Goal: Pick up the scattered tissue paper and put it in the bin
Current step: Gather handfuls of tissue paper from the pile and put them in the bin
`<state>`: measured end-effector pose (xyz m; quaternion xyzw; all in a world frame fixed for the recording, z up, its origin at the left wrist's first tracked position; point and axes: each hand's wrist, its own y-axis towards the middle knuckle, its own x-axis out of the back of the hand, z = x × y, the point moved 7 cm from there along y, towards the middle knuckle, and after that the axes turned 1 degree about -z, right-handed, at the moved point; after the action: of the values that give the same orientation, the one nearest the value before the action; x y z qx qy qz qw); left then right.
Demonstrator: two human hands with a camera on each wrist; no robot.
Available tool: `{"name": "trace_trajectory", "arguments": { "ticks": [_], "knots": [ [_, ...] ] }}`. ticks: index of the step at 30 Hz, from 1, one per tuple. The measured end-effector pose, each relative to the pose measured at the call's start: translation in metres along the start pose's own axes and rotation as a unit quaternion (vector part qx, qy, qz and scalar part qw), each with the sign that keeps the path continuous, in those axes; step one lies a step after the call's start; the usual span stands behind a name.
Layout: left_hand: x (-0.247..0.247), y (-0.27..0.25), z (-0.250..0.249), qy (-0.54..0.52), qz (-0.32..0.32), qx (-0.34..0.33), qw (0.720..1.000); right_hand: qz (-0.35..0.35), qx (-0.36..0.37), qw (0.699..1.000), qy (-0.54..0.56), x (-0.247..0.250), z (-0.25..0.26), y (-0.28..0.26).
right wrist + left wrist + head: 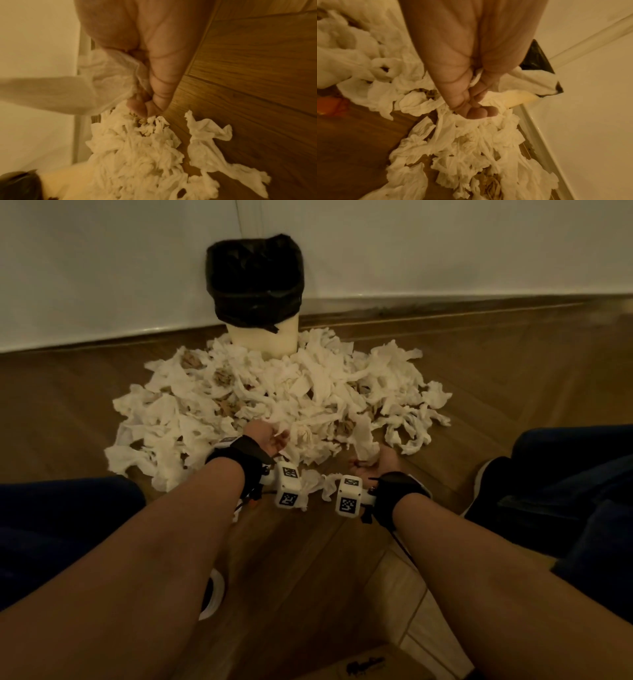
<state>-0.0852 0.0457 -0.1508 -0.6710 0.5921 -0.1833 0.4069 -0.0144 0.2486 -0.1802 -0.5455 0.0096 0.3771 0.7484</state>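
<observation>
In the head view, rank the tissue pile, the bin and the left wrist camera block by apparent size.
1. tissue pile, widest by far.
2. bin, farther away, so its true size is underplayed.
3. left wrist camera block, smallest despite being nearest.

Wooden floor (513, 378); pale wall (445, 244) behind; cardboard box (370, 662) at near edge; dark shoe (486, 484) at right.

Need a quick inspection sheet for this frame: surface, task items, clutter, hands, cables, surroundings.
Surface: wooden floor, partly covered.
Job's things: tissue paper heaped on the floor around the base of the bin; bin stands upright with a black liner.
Clutter: brown paper wads mixed into the heap; cardboard box at the near edge.
Grippers: left hand grips tissue; right hand grips tissue.
Cables: thin cable by the right wrist strap.
Surroundings: white wall with skirting behind the bin.
</observation>
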Motion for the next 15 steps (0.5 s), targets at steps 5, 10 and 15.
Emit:
{"name": "trace_trajectory", "arguments": {
  "ticks": [5, 10, 15],
  "knots": [
    [-0.016, -0.028, -0.032, 0.061, 0.041, -0.045, 0.996, 0.077, -0.013, 0.988, -0.133, -0.038, 0.011, -0.025],
    [-0.014, -0.051, -0.077, 0.076, 0.000, -0.106, 0.991, 0.069, 0.010, 0.991, -0.113, -0.076, 0.036, -0.039],
    [-0.012, -0.071, -0.128, 0.081, 0.009, -0.159, 0.984, 0.077, 0.104, 0.972, -0.195, -0.127, 0.065, -0.066]
  ]
}}
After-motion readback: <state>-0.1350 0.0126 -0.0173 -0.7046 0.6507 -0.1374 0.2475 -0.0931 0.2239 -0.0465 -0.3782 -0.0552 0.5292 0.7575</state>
